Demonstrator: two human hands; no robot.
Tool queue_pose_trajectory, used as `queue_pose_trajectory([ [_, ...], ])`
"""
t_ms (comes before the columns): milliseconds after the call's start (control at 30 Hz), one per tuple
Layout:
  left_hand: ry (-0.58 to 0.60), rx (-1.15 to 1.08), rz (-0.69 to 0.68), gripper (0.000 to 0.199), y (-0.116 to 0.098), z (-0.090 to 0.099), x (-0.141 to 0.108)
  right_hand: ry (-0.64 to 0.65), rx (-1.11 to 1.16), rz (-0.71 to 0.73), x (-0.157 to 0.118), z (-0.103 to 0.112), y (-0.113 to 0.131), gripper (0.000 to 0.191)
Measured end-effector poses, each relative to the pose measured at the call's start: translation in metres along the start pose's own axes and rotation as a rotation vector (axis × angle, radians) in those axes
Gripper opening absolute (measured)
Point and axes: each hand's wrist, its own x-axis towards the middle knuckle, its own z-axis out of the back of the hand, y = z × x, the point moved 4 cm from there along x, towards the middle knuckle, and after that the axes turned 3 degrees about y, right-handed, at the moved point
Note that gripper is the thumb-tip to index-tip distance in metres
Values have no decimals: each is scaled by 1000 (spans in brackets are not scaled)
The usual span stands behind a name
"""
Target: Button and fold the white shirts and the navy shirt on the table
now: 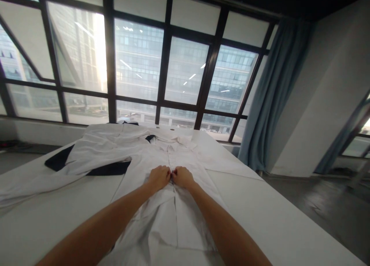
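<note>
A white button-up shirt lies front side up on the table, its collar toward the window and its hem toward me. Halfway down the front, my left hand pinches the fabric at the front opening. Right beside it, my right hand is closed on the other side of the same opening, and the fingertips of both hands nearly meet. The cloth is slightly lifted and creased around them. Any button between the fingers is hidden. Below the hands the two front edges run down close together.
Another white garment with a long sleeve is spread at the left, over a dark flat piece. The white table extends to both sides. Beyond its far end are windows, with a blue curtain at the right.
</note>
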Motion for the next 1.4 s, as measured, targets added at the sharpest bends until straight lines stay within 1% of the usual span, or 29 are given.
queue_pose_trajectory([
  [100, -2, 36, -2, 30, -2, -1, 0, 10, -4, -13, 1, -1, -2, 25],
  [200, 20, 20, 22, 30, 0, -6, 3, -8, -1, -20, -1, -1, -3, 26],
  [367, 35, -70, 134, 25, 10, -15, 8, 0, 33, -10, -5, 1, 1, 30],
  [433, 47, -99, 159, 25, 12, -17, 10, -8, 32, -9, -5, 2, 3, 29],
  [533, 47, -111, 164, 25, 13, -16, 10, -13, 32, -1, -1, 1, 1, 24],
  [600, 42, -102, 132, 25, 11, -13, 9, -3, 57, 8, 3, 1, -4, 21],
  [700, 42, -86, 48, 27, 5, -6, 5, -42, 176, -6, 8, 4, -13, 19],
  [767, 39, -104, 51, 27, 1, -2, 3, -70, 338, 4, 11, 6, -18, 21],
  [800, 36, -117, 74, 27, 0, 0, 2, -60, 441, 26, 11, 6, -19, 23],
  [900, 18, -162, 124, 29, -3, 2, 2, 59, 739, 120, 11, 0, -19, 26],
  [967, 6, -219, 130, 30, -3, 0, 4, 120, 850, 151, 10, -6, -19, 24],
  [1100, 7, -361, 154, 30, 5, -7, 12, 165, 931, 146, 11, -16, -25, 20],
  [1167, 18, -398, 160, 30, 9, -10, 15, 166, 956, 145, 12, -19, -27, 17],
  [1267, 32, -408, 138, 33, 11, -13, 19, 129, 975, 145, 13, -19, -28, 14],
  [1400, 31, -379, 108, 34, 11, -17, 18, 54, 943, 132, 12, -16, -27, 13],
])
